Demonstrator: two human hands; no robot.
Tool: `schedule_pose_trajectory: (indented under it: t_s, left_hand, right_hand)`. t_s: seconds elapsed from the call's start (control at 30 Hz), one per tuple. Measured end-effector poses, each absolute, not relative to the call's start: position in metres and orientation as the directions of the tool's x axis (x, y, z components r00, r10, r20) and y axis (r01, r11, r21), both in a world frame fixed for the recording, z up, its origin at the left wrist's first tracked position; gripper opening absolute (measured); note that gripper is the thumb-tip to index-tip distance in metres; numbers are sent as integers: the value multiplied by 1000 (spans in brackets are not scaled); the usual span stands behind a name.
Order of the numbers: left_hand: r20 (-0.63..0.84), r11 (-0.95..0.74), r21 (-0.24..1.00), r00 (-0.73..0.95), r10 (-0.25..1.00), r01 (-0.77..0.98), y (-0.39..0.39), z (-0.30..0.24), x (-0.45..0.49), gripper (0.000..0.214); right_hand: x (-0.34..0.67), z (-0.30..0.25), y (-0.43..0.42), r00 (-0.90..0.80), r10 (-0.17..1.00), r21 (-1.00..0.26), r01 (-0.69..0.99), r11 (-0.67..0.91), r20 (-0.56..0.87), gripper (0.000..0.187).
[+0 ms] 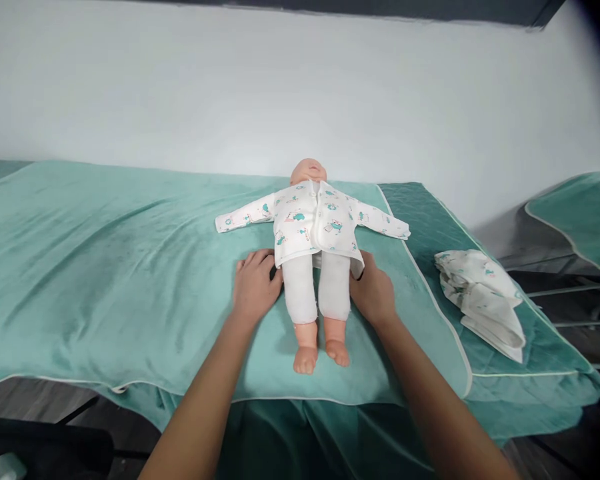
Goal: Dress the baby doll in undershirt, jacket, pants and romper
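A baby doll [301, 290] lies on its back, head toward the wall, its white cloth legs and bare feet pointing at me. It wears a white long-sleeved baby shirt [300, 220] with a green animal print, its front closed and both sleeves spread out sideways. At the hem on the left side, my left hand [257, 285] is closed with curled fingers, beside the doll's thigh. My right hand [373, 288] pinches the hem's right corner, its fingertips partly hidden by the cloth. The doll's hands do not show outside the sleeves.
A crumpled white printed garment [485, 300] lies on the right of the bed [430, 220]. A light green sheet [130, 267] spreads under the doll. Behind is a white wall [280, 87]. At far right a green-covered chair [585, 207] has metal bars below.
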State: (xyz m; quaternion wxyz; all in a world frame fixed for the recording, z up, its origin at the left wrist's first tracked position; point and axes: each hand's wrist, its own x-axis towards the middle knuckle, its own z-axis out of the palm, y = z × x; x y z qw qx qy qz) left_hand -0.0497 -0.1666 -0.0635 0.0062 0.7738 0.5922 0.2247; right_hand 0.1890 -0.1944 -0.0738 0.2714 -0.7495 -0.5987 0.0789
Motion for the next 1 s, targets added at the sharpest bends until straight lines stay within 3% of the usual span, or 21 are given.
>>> schedule_pose_trajectory:
  t_s: [0.2, 0.53, 0.67, 0.77, 0.87, 1.0]
  left_hand:
    - [354, -290, 334, 166, 920, 897, -171, -65, -54, 23]
    - [395, -186, 302, 54, 917, 935, -187, -66, -55, 23]
    - [397, -142, 320, 4, 918, 937, -188, -68, -55, 22]
    - [420, -175, 368, 4, 907, 913, -188, -69, -56, 19]
    - [552, -357, 467, 49, 832, 809, -185, -72, -56, 18]
    - [707, -516, 416, 90, 701, 749, -177, -75, -52, 33]
  right_hand:
    - [191, -74, -197, 313, 927, -595, 792, -136, 206, 47]
    - [199, -84, -198, 461, 853, -723, 674, -155, 246, 41]
    - [203, -88, -193, 433, 833, -745, 666, -39, 344, 40]
    - [202, -90, -192, 334, 826, -716, 689, 114, 454, 42]
    - [200, -90, -190, 197, 792, -613, 745, 263, 578, 46]
    - [195, -89, -185, 10, 713, -432, 801, 413, 701, 52]
